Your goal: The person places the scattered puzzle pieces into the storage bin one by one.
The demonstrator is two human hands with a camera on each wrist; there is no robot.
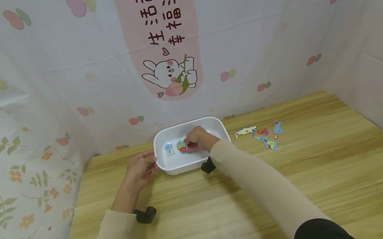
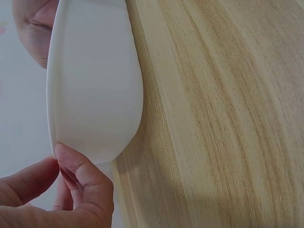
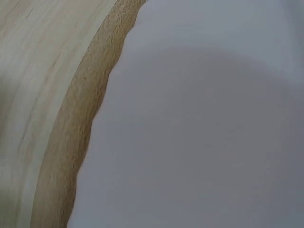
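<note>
A white plastic basin (image 1: 183, 166) stands on the wooden table. In the left wrist view my left hand (image 2: 83, 190) pinches the basin's rim (image 2: 53, 95) between thumb and forefinger; the head view has this hand (image 1: 141, 168) at the basin's left end. My right hand (image 1: 199, 139) reaches down inside the basin, its fingertips pinching a small flat piece (image 1: 181, 146) coloured green, yellow and red. Left of it on the basin floor lie a light blue piece (image 1: 168, 146) and a whitish piece (image 1: 170, 152). The right wrist view shows the basin's wall (image 3: 190, 133), without the hand.
Right of the basin several flat map-like pieces lie on the table (image 1: 203, 213): a pale yellow one (image 1: 245, 131), a red one (image 1: 262, 131), a blue one (image 1: 277, 127) and a mixed-colour one (image 1: 267, 143). A patterned curtain (image 1: 101, 86) hangs behind the table.
</note>
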